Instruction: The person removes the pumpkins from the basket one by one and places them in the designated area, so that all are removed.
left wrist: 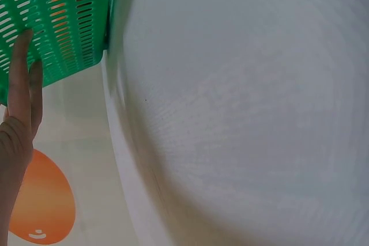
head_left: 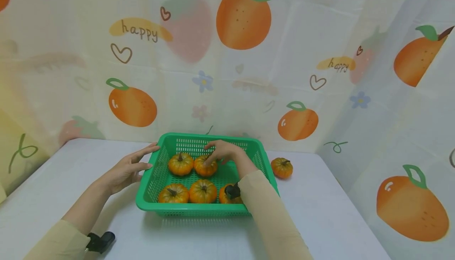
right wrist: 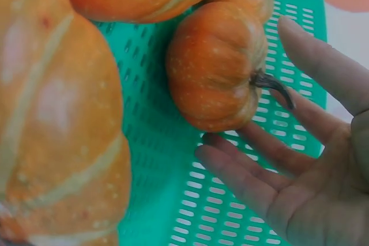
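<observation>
A green plastic basket (head_left: 199, 207) holds several small orange pumpkins in two rows. My right hand (head_left: 224, 151) reaches over the back row at the second pumpkin (head_left: 203, 170), beside the back-left pumpkin (head_left: 180, 164). In the right wrist view, that hand's fingers (right wrist: 236, 171) are spread around the stem side of a pumpkin (right wrist: 210, 67), without a grip on it; whether a fingertip touches it is hard to tell. My left hand (head_left: 122, 171) has its extended fingers against the basket's left side, also visible in the left wrist view along the slotted wall (left wrist: 63, 33).
One more pumpkin (head_left: 282, 168) sits on the white table (head_left: 320, 212), just right of the basket. Pumpkins line the basket's front, one partly hidden by my right wrist. A fruit-printed curtain (head_left: 249, 74) hangs behind the table.
</observation>
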